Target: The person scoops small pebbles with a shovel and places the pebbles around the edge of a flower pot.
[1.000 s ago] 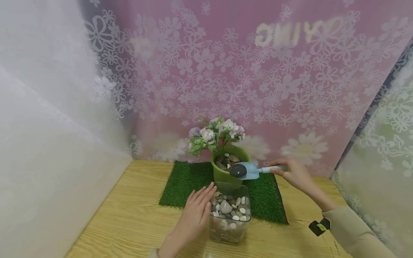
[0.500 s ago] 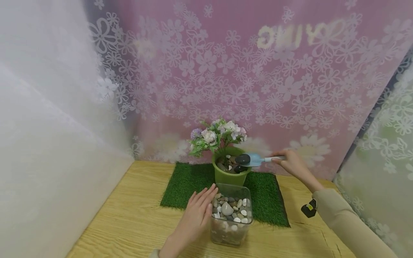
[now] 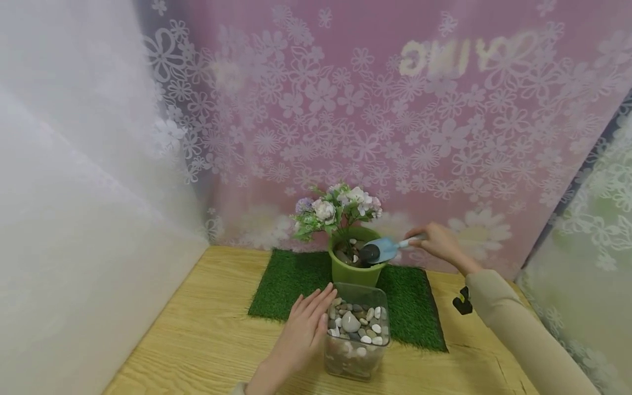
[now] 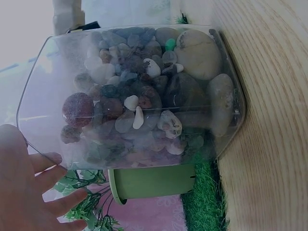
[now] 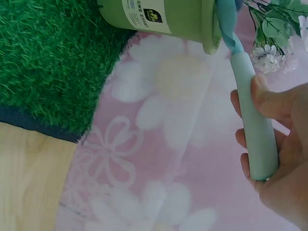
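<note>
My right hand (image 3: 436, 242) grips the handle of a light blue garden trowel (image 3: 387, 249). The trowel's blade tilts down over the right rim of a green flowerpot (image 3: 356, 276), with a dark stone (image 3: 368, 253) at its tip, inside the pot's mouth. Artificial flowers (image 3: 325, 210) stand in the pot among several stones. In the right wrist view the fingers wrap the pale handle (image 5: 255, 120), and the blade is mostly cut off. My left hand (image 3: 300, 333), fingers straight, rests against the left rim of a clear plastic container (image 3: 353, 359) filled with mixed pebbles.
The pot stands on a green artificial grass mat (image 3: 415, 312) on a wooden table (image 3: 197, 329). A pink floral curtain (image 3: 276, 137) hangs close behind, with pale sheeting (image 3: 74, 219) on the left. A black device (image 3: 463, 302) sits at the right sleeve.
My right hand has moved the trowel left over the pot and tipped its blade down, lowering the dark stone into the pot's mouth. My left hand has stayed at the container.
</note>
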Action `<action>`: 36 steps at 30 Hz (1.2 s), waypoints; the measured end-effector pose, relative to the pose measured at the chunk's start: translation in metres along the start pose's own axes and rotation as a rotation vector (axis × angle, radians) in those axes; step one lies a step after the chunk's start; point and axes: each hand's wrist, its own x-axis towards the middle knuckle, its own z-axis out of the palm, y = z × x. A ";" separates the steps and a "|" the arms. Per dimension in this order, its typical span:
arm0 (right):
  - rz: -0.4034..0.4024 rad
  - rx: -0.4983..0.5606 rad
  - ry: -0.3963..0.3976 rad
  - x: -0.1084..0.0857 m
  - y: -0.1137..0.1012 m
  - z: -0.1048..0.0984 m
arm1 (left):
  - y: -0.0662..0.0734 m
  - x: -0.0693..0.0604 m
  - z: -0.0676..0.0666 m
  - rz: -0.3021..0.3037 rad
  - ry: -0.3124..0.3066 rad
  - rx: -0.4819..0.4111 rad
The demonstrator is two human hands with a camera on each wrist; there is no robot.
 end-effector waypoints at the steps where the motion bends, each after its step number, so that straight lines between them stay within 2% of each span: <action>1: -0.020 -0.020 -0.008 0.003 -0.001 -0.001 | 0.000 0.000 0.000 -0.003 -0.004 -0.005; 5: -0.111 -0.147 -0.015 0.012 -0.008 -0.004 | 0.002 0.000 0.000 -0.013 -0.021 -0.013; 9: -0.198 -0.313 0.023 0.022 -0.021 -0.007 | 0.003 0.000 0.001 -0.010 -0.024 -0.016; 14: -0.220 -0.488 0.080 0.026 -0.033 -0.009 | 0.003 0.001 0.002 0.006 -0.016 -0.017; 17: -0.221 -0.534 0.138 0.025 -0.036 -0.008 | 0.004 0.002 0.002 0.007 -0.016 -0.015; 21: -0.204 -0.506 0.199 0.019 -0.036 -0.005 | 0.004 0.001 0.002 -0.005 -0.024 -0.020; 28: -0.126 -0.346 0.262 -0.005 -0.030 -0.006 | 0.003 0.001 0.004 -0.011 -0.021 -0.035; 32: -0.132 -0.243 0.294 -0.022 -0.027 -0.008 | 0.001 0.000 0.004 -0.013 -0.009 -0.041; 36: -0.167 -0.185 0.323 -0.040 -0.028 -0.010 | 0.000 -0.001 0.004 -0.016 0.008 -0.043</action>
